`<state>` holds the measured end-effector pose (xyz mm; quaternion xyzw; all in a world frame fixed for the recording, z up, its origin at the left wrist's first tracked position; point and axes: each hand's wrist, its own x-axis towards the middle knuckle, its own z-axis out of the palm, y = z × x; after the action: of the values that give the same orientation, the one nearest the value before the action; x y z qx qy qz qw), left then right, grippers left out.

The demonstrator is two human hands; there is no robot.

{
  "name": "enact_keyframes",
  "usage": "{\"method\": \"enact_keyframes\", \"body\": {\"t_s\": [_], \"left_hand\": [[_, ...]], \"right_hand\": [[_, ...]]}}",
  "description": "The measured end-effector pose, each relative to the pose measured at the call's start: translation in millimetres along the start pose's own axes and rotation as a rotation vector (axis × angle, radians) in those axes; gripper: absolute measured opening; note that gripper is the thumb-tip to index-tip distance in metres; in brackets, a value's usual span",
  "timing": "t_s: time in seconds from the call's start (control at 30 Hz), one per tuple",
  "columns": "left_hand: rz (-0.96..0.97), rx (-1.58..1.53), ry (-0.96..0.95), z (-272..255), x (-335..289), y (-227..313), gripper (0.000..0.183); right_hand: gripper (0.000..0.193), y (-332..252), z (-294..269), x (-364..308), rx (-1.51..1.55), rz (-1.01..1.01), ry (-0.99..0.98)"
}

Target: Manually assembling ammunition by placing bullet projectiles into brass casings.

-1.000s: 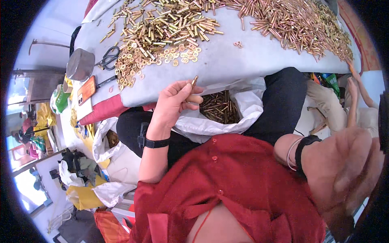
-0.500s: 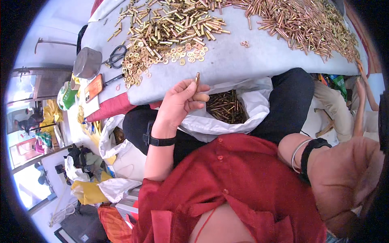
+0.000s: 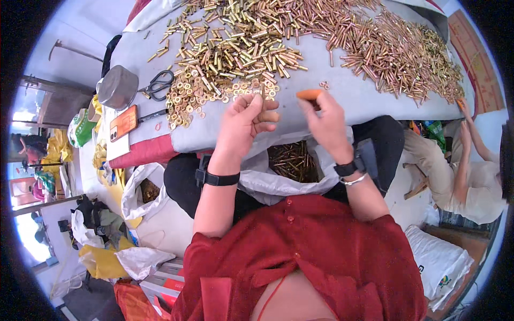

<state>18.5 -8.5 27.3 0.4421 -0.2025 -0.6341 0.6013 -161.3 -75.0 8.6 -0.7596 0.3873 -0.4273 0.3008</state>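
My left hand (image 3: 241, 124) is raised above the table's near edge, thumb and index finger pinched on a small brass-coloured metal sleeve (image 3: 262, 90). The sleeve blends into the washers (image 3: 186, 92) behind it. To its right my right hand (image 3: 327, 122) hovers with an orange cover (image 3: 309, 94) on a fingertip; thumb and index finger stand apart, and I see nothing between them. A large heap of brass-coloured sleeves (image 3: 230, 56) lies beyond. Copper-toned slim metal pins (image 3: 369, 53) are heaped at the far right. Below my hands, a white sack (image 3: 276, 184) between my legs holds slim metal pieces (image 3: 292, 160).
On the table's left lie scissors (image 3: 159, 85), a metal pot (image 3: 118, 88), an orange phone (image 3: 124, 123) and a black pen (image 3: 152, 116). A few small rings (image 3: 324, 84) lie apart. Another person's hand (image 3: 465, 109) reaches the table's right edge. A second white sack (image 3: 131, 187) stands left.
My right hand has swung in from the lower right to beside my left hand. The left hand keeps its pinch on the metal sleeve. My view has shifted slightly, showing more on the right.
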Motion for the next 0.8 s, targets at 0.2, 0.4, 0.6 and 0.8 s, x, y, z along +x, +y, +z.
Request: {"method": "enact_keyframes", "body": {"t_s": [0.2,0.4,0.6,0.8], "left_hand": [[-0.046,-0.017,0.033,-13.1,2.0,-11.8,0.023],[-0.065,-0.027,0.051,-10.2,2.0,-18.6,0.021],[-0.014,-0.047,0.086,-11.0,2.0,-18.8,0.025],[0.007,-0.047,0.111,-10.7,1.4,-16.8,0.032]], "right_hand": [[0.014,19.4,16.6,11.1,-0.351,-0.137,0.015],[0.013,21.0,24.7,25.3,-0.407,-0.133,0.072],[0.013,10.9,42.4,32.7,-0.283,-0.16,-0.036],[0.013,20.1,64.2,51.2,-0.28,-0.223,-0.073]]}}
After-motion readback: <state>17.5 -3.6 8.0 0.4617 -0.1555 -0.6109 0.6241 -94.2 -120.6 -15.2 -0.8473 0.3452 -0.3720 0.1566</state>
